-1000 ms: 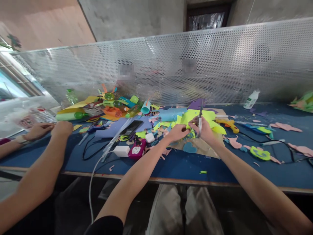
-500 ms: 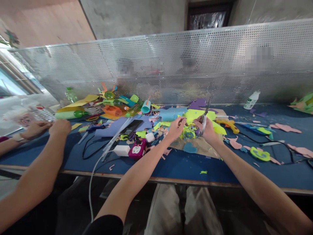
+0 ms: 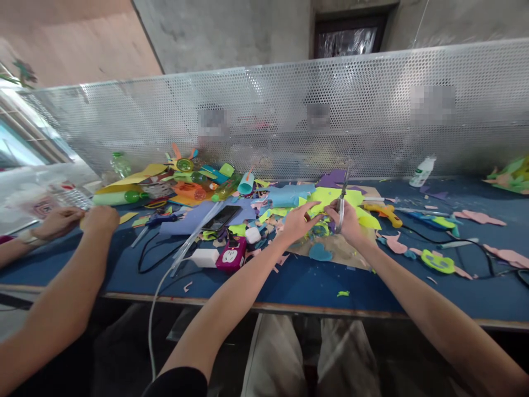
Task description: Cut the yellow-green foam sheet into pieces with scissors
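Above the dark blue worktop, midway between its near and far edges, the person's right hand grips a pair of slim metal scissors, fingers curled about the handles, blades tilted upward toward the far edge. The left hand faces it just beside, thumb and fingers curved and apart; whether a small scrap lies between them cannot be told.

For clean work, the left fingertips would best stay clear of the blades and hold any piece taut, turning the paper rather than the wrist.

Behind the hands, toward the far edge, spreads a limp, creased sheet of bright yellow-green paper. Under them, a flat brown sheet, matte and stiff-looking, carries a rounded blue cutout. Right of the hands lies a smooth yellow-orange glue gun, apparently hard plastic; toward the near edge, a crumpled yellow-green scrap sits alone.
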